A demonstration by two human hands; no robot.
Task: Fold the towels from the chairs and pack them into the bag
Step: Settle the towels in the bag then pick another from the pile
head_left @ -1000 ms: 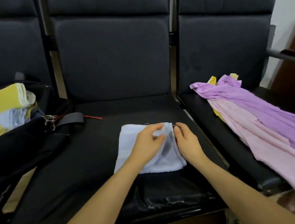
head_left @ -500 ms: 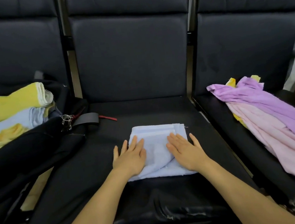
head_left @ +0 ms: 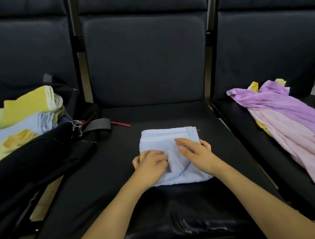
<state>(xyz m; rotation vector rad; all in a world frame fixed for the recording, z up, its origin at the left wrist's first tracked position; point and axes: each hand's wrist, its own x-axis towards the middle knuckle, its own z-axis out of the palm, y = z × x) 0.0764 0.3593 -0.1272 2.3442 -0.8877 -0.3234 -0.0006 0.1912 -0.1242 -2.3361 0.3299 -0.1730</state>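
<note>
The person's two forearms enter from the bottom edge and are bare along all of their visible length: no sleeve, cuff or fabric covers them. The left hand (head_left: pixel 151 164) and the right hand (head_left: pixel 198 154) are bare as well, without gloves. No watch, bracelet or band shows on either wrist, and no ring shows on the fingers (head_left: pixel 181 141) that can be seen. The fingernails that show look short and unpainted, though they are too small to judge finely. Nothing more of the person appears in the head view than these arms and hands.
</note>
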